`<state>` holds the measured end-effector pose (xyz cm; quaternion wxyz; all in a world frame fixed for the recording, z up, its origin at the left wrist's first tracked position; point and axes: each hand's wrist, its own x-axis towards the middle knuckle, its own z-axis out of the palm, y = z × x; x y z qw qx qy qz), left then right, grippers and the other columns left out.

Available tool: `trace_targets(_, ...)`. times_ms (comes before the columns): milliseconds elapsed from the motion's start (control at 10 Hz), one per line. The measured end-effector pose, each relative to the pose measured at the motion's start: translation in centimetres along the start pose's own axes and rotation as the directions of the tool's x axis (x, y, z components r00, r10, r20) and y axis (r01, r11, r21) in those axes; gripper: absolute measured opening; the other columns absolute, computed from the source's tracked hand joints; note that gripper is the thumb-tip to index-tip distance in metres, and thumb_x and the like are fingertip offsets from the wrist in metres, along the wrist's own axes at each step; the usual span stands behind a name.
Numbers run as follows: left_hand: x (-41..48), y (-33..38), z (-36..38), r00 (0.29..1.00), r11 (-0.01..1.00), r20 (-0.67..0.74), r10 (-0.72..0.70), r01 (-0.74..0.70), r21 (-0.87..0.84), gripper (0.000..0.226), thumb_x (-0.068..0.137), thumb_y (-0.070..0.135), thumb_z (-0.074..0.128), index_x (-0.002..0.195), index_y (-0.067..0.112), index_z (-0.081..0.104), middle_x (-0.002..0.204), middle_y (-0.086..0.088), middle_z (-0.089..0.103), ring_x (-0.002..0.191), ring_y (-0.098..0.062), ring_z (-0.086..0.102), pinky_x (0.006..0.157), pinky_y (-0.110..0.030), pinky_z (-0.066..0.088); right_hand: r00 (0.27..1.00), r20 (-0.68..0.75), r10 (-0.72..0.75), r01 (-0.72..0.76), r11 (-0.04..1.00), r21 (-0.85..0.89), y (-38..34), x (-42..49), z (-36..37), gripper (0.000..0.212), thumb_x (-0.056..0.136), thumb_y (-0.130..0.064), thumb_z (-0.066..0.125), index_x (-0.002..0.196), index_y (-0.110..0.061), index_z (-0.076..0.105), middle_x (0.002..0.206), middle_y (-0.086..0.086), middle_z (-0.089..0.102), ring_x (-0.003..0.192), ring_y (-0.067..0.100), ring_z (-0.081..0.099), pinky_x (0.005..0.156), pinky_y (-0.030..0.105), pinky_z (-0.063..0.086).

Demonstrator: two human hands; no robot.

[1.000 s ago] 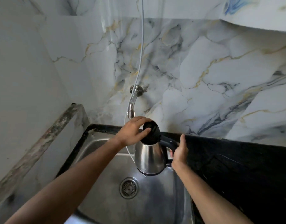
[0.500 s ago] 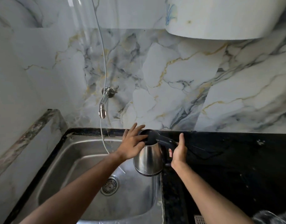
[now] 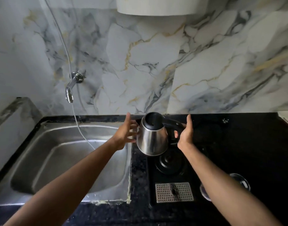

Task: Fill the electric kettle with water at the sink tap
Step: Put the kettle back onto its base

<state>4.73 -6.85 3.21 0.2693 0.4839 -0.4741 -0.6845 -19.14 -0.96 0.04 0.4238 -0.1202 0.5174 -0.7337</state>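
- Item: we hold the tapered stainless-steel electric kettle (image 3: 152,139) with black lid, centre frame, above its round black base (image 3: 170,162).
- Right hand (image 3: 185,133): curled around the handle.
- Left hand (image 3: 126,133): fingers spread, beside the body.
- Handling: we keep it level and lower it squarely onto the base.

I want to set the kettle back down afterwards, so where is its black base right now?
In the head view the black base sits on the dark counter just right of the sink, directly below the lifted kettle and behind the perforated metal tray.
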Motion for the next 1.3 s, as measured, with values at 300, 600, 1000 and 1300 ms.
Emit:
trace_targets(300,-0.2,-3.6,6.4,0.996,0.983,0.036,-0.085,0.09,-0.158,0.084,0.075,0.088,0.025,0.105,0.018,0.061,0.106,-0.009,0.068,0.098,-0.03,0.067,0.079,-0.048,0.058,0.998,-0.028,0.058,-0.06,0.997,-0.055,-1.4,1.2,-7.5,0.053,0.088,-0.06,0.054,0.065,-0.013,0.056,0.049,-0.002,0.056,0.036,0.011,0.043,0.033,0.021,0.026)
trace_targets(600,0.5,-6.1,7.0,0.99,0.976,0.036,-0.14,0.144,-0.166,0.108,0.046,0.1,0.039,0.112,0.018,0.06,0.118,-0.011,0.065,0.105,-0.03,0.065,0.08,-0.05,0.059,0.996,-0.047,0.081,-0.084,0.994,-0.075,0.2,1.3,-9.6,0.037,0.085,-0.038,0.059,0.055,-0.016,0.054,0.046,-0.003,0.054,0.034,0.012,0.042,0.032,0.019,0.026)
trace_targets(1000,-0.1,-6.5,7.2,0.985,0.983,0.06,-0.161,0.165,-0.082,0.095,0.056,0.096,0.04,0.11,0.021,0.06,0.117,-0.008,0.063,0.107,-0.029,0.063,0.076,-0.046,0.06,0.997,-0.039,0.07,-0.076,0.981,-0.178,1.1,0.7,-11.4,0.028,0.07,-0.031,0.051,0.049,-0.014,0.053,0.04,0.003,0.047,0.037,0.017,0.038,0.039,0.025,0.03)
trace_targets(1300,-0.9,-4.2,6.5,0.98,0.977,0.087,-0.181,0.168,0.13,0.094,0.077,0.087,0.022,0.132,0.018,0.054,0.141,-0.009,0.051,0.13,-0.033,0.045,0.097,-0.051,0.045,0.965,0.127,0.229,-0.113,0.802,-0.586,-3.3,1.8,-11.7,0.033,0.092,-0.035,0.047,0.082,-0.015,0.071,0.078,0.002,0.07,0.076,0.018,0.06,0.068,0.033,0.043)
